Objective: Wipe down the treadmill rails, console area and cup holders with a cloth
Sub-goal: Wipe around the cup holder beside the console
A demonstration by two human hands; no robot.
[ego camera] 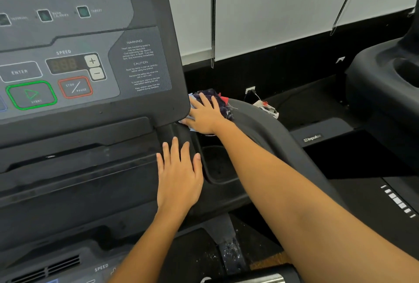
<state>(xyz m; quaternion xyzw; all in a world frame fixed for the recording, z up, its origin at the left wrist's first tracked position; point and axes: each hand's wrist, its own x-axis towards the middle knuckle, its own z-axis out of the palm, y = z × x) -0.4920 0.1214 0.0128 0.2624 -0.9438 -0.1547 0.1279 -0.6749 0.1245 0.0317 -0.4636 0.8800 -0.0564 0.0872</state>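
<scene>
Nearest of all, at the six o'clock edge of the view, both bare forearms reach forward over the treadmill. The left hand [179, 176] lies palm down on the dark ledge [90, 169] under the console, fingers straight and together, gripping nothing. Just at its three o'clock sits the cup holder [218, 165], a dark recess; the hand's thumb side comes right up to its rim.

Further out, at about one o'clock from the left hand, the right hand [205, 116] is spread flat on top of the cloth [216, 99]. Its fingers are extended and press down rather than curl round the fabric. The cloth is a bunched rag, dark blue with red and pale blue scraps. It rests on the top of the right rail [272, 133], tight against the lower right corner of the console [90, 56]. The rail sweeps away toward four o'clock under the right forearm.

At nine o'clock from the cloth, the console face shows a green START button [31, 94] and a red STOP/PAUSE button [75, 87].

Farthest off, at twelve o'clock, pale window blinds [283, 6] hang above a dark wall, and a neighbouring machine [385, 74] stands at two o'clock.
</scene>
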